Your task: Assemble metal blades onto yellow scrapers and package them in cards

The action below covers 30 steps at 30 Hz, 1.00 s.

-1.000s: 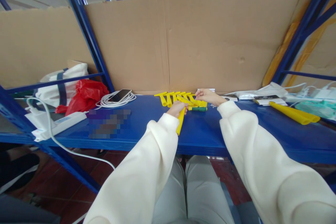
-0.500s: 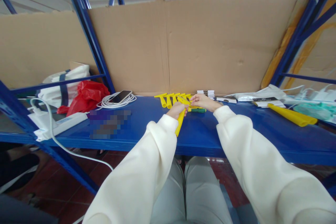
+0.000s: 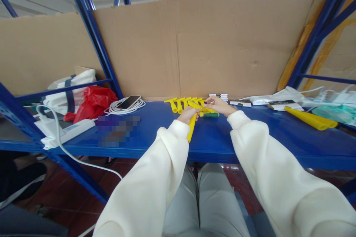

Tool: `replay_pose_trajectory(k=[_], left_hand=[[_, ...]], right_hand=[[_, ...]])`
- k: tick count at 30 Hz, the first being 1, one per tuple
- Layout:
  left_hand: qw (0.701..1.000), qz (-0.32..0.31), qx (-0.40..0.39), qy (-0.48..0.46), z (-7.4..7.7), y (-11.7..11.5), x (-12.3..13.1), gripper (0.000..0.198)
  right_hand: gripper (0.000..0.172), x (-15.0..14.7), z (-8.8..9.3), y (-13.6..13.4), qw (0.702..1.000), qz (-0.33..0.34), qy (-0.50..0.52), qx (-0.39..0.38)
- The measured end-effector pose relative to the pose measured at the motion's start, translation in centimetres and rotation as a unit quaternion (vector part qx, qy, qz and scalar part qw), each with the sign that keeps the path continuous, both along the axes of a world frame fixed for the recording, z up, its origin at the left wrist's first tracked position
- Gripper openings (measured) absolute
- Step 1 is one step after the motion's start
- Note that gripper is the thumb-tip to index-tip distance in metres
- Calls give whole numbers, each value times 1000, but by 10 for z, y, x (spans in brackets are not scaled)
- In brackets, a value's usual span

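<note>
Two-handed over the middle of a blue metal shelf [image 3: 155, 129]: gripping in the left hand [image 3: 187, 116] a yellow, T-shaped, plastic-looking piece [image 3: 191, 131], with its handle towards the near edge. Bending the right hand's [image 3: 218, 104] fingers in close beside the head; cannot tell whether pinching anything. Note a row of similar yellow T-shaped pieces [image 3: 174, 106] on the far side. Apparently steadying left, handling the head right; probably calls for firm left hold, fine right fingertip control.
</note>
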<state>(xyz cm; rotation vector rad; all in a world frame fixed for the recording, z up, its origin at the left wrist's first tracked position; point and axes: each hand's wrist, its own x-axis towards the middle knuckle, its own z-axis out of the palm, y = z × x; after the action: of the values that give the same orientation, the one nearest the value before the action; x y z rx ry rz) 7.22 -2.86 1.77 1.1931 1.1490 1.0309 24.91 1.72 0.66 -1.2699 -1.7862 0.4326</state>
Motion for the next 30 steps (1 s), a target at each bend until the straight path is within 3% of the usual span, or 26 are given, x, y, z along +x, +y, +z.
replay_pose_trajectory(k=[3, 5, 11, 16, 21, 30], left_hand=[[1000, 14, -14, 6, 0, 2, -1, 25], [1000, 21, -18, 9, -1, 2, -2, 25], [999, 32, -23, 2, -2, 3, -2, 22], [999, 37, -26, -21, -3, 5, -3, 26], [997, 47, -15, -59, -2, 5, -3, 24], [997, 66, -29, -30, -6, 11, -5, 25]], right_hand=[[18, 22, 4, -2, 991, -4, -132, 32], [22, 33, 3, -6, 981, -15, -195, 1], [28, 33, -5, -17, 963, -70, -258, -43], [20, 35, -3, -13, 979, -22, -204, -22], [23, 40, 1, -12, 997, 22, -70, 4], [42, 42, 7, -14, 983, -103, 67, 135]])
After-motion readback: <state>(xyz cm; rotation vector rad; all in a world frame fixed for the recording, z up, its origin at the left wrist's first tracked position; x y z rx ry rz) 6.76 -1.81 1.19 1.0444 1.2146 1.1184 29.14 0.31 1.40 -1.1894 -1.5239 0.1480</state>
